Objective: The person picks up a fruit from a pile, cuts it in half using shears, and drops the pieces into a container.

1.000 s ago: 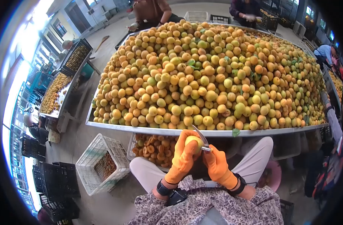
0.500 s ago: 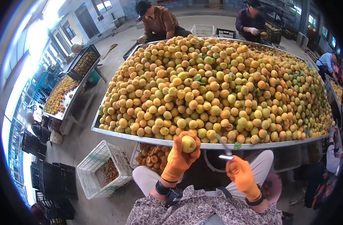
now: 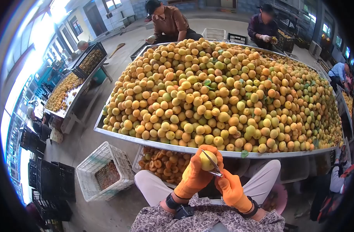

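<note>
Since the earlier frame our knife has swung in from apart at 3 o'clock and now lies against the fruit we hold. The great fruit heap fills the metal-rimmed table at our 12 o'clock. Beyond it sit two people, one at 11 o'clock and one near 1 o'clock. A white crate stands on the floor at 9 o'clock, and a pink basin sits at 4 o'clock, beside our knee. Halved fruits lie nearer, between 9 and 10 o'clock, under the table's edge.

Our left hand, gloved in orange, curls around one whole-looking yellow-green fruit just by the table's near edge. Our right hand, gloved alike, is closed on the knife's handle, the curved blade angled across the fruit's face towards 11 o'clock. We judge this to be the placing of the edge on the skin; whether it has broken through, we cannot tell. Moving the blade from here calls for a firm left hold, light pressure and fingertips kept off its path.
</note>
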`<state>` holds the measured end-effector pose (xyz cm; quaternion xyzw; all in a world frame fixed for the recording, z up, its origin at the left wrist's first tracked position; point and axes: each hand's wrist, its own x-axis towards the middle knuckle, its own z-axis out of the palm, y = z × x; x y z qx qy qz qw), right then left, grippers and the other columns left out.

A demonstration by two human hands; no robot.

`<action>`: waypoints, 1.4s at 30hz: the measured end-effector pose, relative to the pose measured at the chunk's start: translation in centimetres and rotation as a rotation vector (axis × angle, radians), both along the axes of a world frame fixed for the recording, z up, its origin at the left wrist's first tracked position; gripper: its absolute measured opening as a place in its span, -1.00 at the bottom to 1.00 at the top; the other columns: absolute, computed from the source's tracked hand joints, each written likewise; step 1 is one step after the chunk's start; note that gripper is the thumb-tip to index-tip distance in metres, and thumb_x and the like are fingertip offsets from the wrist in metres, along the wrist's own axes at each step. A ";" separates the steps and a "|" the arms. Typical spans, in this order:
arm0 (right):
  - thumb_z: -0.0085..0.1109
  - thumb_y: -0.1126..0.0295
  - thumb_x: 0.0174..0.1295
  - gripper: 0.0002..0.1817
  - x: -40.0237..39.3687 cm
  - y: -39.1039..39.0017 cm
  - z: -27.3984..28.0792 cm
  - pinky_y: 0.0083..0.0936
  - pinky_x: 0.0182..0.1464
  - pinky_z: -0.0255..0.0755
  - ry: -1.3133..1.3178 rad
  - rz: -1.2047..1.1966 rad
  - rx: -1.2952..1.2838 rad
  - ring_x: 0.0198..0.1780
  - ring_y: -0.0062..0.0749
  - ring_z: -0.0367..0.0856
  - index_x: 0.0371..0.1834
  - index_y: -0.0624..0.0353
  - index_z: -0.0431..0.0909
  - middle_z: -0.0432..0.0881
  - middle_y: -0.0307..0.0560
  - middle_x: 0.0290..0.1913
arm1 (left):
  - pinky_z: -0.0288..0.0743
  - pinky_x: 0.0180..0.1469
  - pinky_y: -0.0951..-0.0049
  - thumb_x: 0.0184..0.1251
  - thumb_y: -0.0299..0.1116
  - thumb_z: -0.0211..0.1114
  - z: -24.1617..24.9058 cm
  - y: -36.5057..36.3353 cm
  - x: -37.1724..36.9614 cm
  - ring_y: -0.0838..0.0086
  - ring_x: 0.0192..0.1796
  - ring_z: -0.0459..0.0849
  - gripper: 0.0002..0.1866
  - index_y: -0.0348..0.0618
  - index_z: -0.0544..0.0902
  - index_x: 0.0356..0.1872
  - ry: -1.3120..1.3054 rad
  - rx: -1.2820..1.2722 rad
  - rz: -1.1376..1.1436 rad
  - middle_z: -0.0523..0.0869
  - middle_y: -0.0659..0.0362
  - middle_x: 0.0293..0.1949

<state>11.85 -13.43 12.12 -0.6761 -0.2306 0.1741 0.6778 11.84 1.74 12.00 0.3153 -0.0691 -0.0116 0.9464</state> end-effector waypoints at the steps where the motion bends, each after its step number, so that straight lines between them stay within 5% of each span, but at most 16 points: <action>1: -0.08 -0.22 0.39 -0.38 -0.1 -0.1 -0.1 -0.63 -0.56 0.08 -0.045 0.004 -0.018 -0.60 -0.68 0.22 -0.37 0.24 0.37 0.34 -0.31 -0.63 | 0.41 -0.02 0.38 0.12 0.43 0.22 0.1 0.1 -0.1 0.43 -0.14 0.48 -0.17 -0.12 0.36 0.12 -0.004 -0.005 0.010 0.51 0.13 -0.14; 4: -0.11 -0.15 0.44 -0.42 0.2 -0.6 0.3 -0.61 -0.57 0.10 -0.141 0.021 -0.056 -0.62 -0.66 0.26 -0.36 0.25 0.38 0.34 -0.29 -0.63 | 0.41 0.00 0.37 0.22 0.33 0.24 0.9 0.4 -0.6 0.42 -0.11 0.49 -0.24 -0.16 0.35 0.13 -0.084 0.077 0.031 0.51 0.11 -0.10; 6: -0.07 -0.06 0.45 -0.50 0.4 -1.0 1.2 -0.41 -0.50 0.29 -0.216 0.054 -0.170 -0.62 -0.19 0.37 -0.22 0.25 0.47 0.42 -0.04 -0.61 | 0.41 0.04 0.38 0.31 0.14 0.28 1.5 0.8 -1.1 0.43 -0.07 0.49 -0.35 -0.19 0.34 0.14 -0.123 0.203 0.030 0.51 0.09 -0.07; 11: -0.05 -0.04 0.44 -0.52 -0.4 -1.0 0.2 -0.38 -0.49 0.31 -0.232 0.061 -0.132 -0.61 -0.14 0.44 -0.24 0.25 0.47 0.43 -0.01 -0.61 | 0.39 0.04 0.44 0.31 -0.08 0.35 3.6 2.3 -2.0 0.46 -0.05 0.50 -0.45 -0.20 0.35 0.13 -0.215 0.378 0.019 0.51 0.10 -0.09; 14: -0.04 0.02 0.44 -0.56 -0.8 -1.2 0.0 -0.38 -0.48 0.32 -0.169 0.086 -0.131 -0.60 -0.12 0.45 -0.25 0.25 0.47 0.43 -0.01 -0.60 | 0.45 -0.05 0.46 0.02 -0.26 0.58 5.1 4.6 -1.5 0.45 -0.08 0.53 -0.40 -0.21 0.46 0.04 -0.231 0.983 -0.083 0.51 0.14 -0.07; 23: -0.13 0.04 0.43 -0.50 -1.2 0.4 -1.3 -0.43 -0.36 0.45 -0.437 -0.055 0.089 -0.45 -0.16 0.62 -0.08 0.35 0.50 0.61 0.01 -0.41 | 0.47 -0.03 0.45 0.00 -0.06 0.60 4.8 1.4 -3.2 0.46 -0.07 0.59 -0.32 -0.21 0.49 0.06 -0.119 0.223 -0.264 0.59 0.16 -0.15; 25: -0.15 -0.01 0.43 -0.45 -1.3 0.0 -1.3 -0.43 -0.33 0.48 -0.474 0.005 0.034 -0.41 -0.17 0.66 -0.04 0.37 0.50 0.64 0.02 -0.37 | 0.42 0.00 0.38 0.00 -0.06 0.58 5.3 3.1 -2.2 0.37 -0.07 0.57 -0.40 -0.16 0.54 -0.01 -0.334 0.905 -0.069 0.60 0.15 -0.16; 26: -0.16 -0.05 0.43 -0.41 -1.3 0.0 -1.0 -0.41 -0.31 0.49 -0.401 0.022 0.016 -0.37 -0.15 0.68 0.00 0.38 0.50 0.66 0.05 -0.34 | 0.32 0.03 0.36 -0.05 -0.25 0.59 7.0 3.8 -2.3 0.35 -0.08 0.53 -0.45 -0.12 0.57 -0.01 -0.398 1.096 -0.023 0.60 0.20 -0.14; 28: -0.20 -0.12 0.43 -0.31 -1.7 -0.4 -0.9 -0.36 -0.29 0.50 -0.201 0.057 -0.071 -0.32 -0.08 0.71 0.07 0.43 0.48 0.68 0.10 -0.30 | 0.28 0.05 0.35 -0.05 -0.25 0.60 7.9 4.9 -1.4 0.33 -0.06 0.52 -0.45 -0.10 0.57 -0.01 -0.474 1.276 -0.037 0.60 0.20 -0.14; 30: -0.19 -0.09 0.44 -0.34 -1.5 0.0 -1.6 -0.37 -0.29 0.50 -0.345 0.017 -0.089 -0.34 -0.07 0.70 0.05 0.43 0.50 0.67 0.10 -0.31 | 0.34 0.07 0.37 -0.11 -0.22 0.62 8.0 5.5 -0.7 0.37 -0.04 0.55 -0.37 -0.15 0.54 0.03 -0.611 1.552 -0.073 0.59 0.19 -0.13; 31: -0.18 -0.06 0.44 -0.37 -1.4 0.3 -1.8 -0.38 -0.30 0.50 -0.492 -0.022 -0.108 -0.35 -0.05 0.69 0.02 0.42 0.51 0.67 0.09 -0.32 | 0.34 0.07 0.37 -0.11 -0.22 0.62 8.0 5.2 -0.9 0.37 -0.04 0.55 -0.37 -0.15 0.54 0.03 -0.615 1.554 -0.075 0.59 0.19 -0.13; 34: -0.17 0.03 0.43 -0.47 -0.9 0.8 -1.0 -0.40 -0.35 0.47 -0.471 -0.030 0.078 -0.42 -0.08 0.64 -0.11 0.38 0.53 0.63 0.05 -0.39 | 0.47 0.06 0.51 0.10 -0.11 0.54 5.5 2.7 -2.4 0.55 0.03 0.56 -0.35 -0.22 0.45 0.11 -0.211 0.307 -0.336 0.61 0.17 -0.05; 35: -0.17 0.06 0.43 -0.50 -0.6 0.9 -1.3 -0.41 -0.36 0.46 -0.501 -0.036 0.130 -0.44 -0.09 0.62 -0.17 0.36 0.54 0.61 0.03 -0.42 | 0.46 0.08 0.48 0.13 -0.15 0.53 5.3 2.1 -3.0 0.51 0.04 0.55 -0.36 -0.23 0.43 0.12 -0.126 0.224 -0.337 0.62 0.14 -0.02; 39: -0.12 -0.02 0.44 -0.49 -0.2 0.0 -1.1 -0.39 -0.51 0.31 -0.442 0.025 0.124 -0.60 -0.19 0.48 -0.33 0.28 0.49 0.50 -0.06 -0.57 | 0.38 0.12 0.39 0.08 -0.11 0.54 6.3 3.7 -2.9 0.38 0.01 0.54 -0.35 -0.22 0.46 0.11 -0.199 0.711 -0.227 0.57 0.13 -0.03; 41: -0.15 -0.08 0.45 -0.45 0.5 -0.5 -1.3 -0.36 -0.55 0.24 -0.447 0.092 0.066 -0.66 -0.21 0.42 -0.35 0.27 0.46 0.44 -0.08 -0.63 | 0.28 0.08 0.25 0.05 -0.12 0.51 8.3 5.0 -2.0 0.17 -0.12 0.50 -0.46 -0.13 0.53 -0.01 -0.536 1.373 0.033 0.56 0.14 -0.20; 42: -0.15 -0.07 0.45 -0.45 0.6 -0.5 -1.0 -0.36 -0.55 0.23 -0.408 0.110 0.014 -0.66 -0.20 0.41 -0.36 0.27 0.46 0.43 -0.08 -0.63 | 0.27 0.08 0.23 0.03 -0.11 0.52 8.3 5.4 -1.3 0.15 -0.11 0.49 -0.45 -0.12 0.53 -0.01 -0.579 1.451 -0.001 0.55 0.12 -0.22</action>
